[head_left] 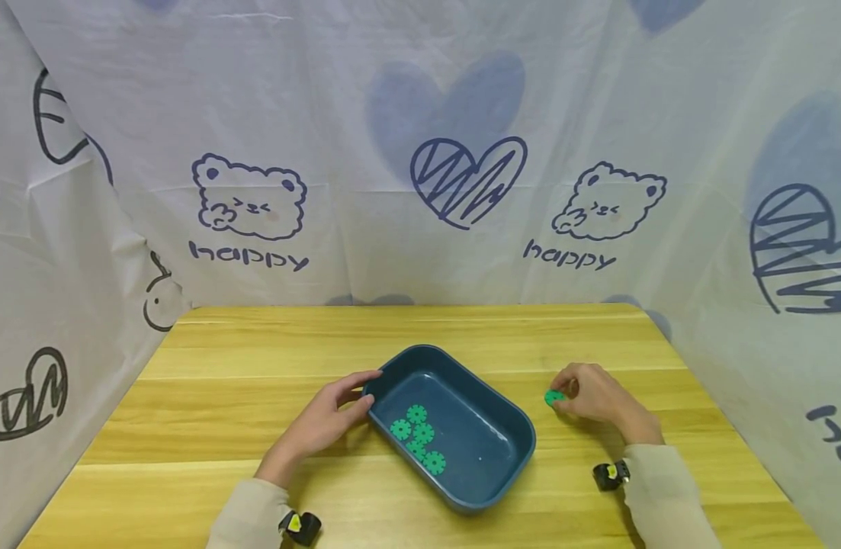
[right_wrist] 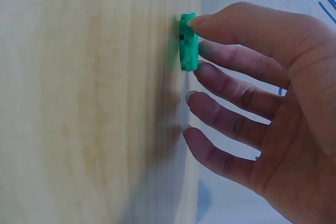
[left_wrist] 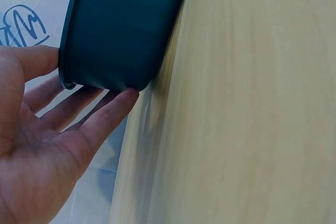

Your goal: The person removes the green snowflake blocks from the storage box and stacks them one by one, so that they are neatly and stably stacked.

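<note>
A dark blue rectangular bin (head_left: 475, 427) stands at an angle on the table. My left hand (head_left: 322, 419) holds its left corner at the rim, and in the left wrist view the fingers (left_wrist: 107, 116) lie against the bin's outer wall (left_wrist: 123, 30). Several green notched interlocking discs (head_left: 423, 433) lie flat on the bin floor along its near-left side. To the right of the bin, my right hand (head_left: 595, 393) pinches another green interlocking disc (right_wrist: 189, 43) between thumb and fingertips. That disc is at or just above the tabletop; I cannot tell which.
The light wooden table (head_left: 255, 347) reaches back to a white patterned cloth (head_left: 351, 252) hanging behind it. More of this cloth hangs along both sides. A small black device (head_left: 301, 528) is on the left wrist and another black device (head_left: 611, 476) on the right.
</note>
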Demonstrator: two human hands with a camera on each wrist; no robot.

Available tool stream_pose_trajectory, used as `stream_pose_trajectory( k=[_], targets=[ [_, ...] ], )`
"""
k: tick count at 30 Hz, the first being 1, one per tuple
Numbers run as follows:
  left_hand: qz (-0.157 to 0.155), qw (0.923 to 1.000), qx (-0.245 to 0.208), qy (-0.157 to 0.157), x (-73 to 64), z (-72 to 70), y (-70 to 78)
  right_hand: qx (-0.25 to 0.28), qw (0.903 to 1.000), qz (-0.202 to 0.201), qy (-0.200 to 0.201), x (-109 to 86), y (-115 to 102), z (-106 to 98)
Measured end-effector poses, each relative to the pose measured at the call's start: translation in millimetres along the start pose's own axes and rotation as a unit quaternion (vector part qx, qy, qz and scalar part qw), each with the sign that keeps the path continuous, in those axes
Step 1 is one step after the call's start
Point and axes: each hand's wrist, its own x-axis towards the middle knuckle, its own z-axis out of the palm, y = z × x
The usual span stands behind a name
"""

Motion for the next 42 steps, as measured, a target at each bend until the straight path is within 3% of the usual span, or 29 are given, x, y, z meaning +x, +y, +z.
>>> stream_pose_trajectory(
  k=[18,42],
  targets=[
    [0.000,1.0000,0.000,-0.002,0.4,-0.4,0.4,0.009,0.9995,-0.025,-0.018,-0.5,1.6,0.4],
    [-0.001,1.0000,-0.002,-0.001,-0.9,-0.3,-0.9,0.012,0.9996,-0.024,-0.011,-2.8,-2.8,0.0]
  ],
)
